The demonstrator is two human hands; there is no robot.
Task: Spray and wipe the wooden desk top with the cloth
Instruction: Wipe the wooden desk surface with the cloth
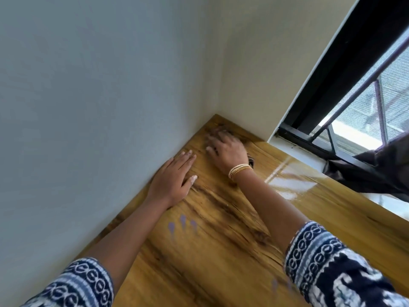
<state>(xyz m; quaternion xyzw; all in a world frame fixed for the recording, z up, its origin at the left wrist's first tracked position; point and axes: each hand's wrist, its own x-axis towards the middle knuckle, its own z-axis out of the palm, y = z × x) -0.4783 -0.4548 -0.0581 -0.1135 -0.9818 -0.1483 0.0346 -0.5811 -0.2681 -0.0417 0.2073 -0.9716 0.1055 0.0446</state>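
Head view shows my right hand (228,149) pressed into the far corner of the wooden desk top (221,251), fingers blurred over a dark cloth (251,161) almost wholly hidden under my palm, so I cannot tell whether they curl round it. Left of it, my left hand (174,180) lies flat, fingers straight, beside the wall (99,107). Right of my bangles (239,170), glare washes out the wood below the window (365,107).
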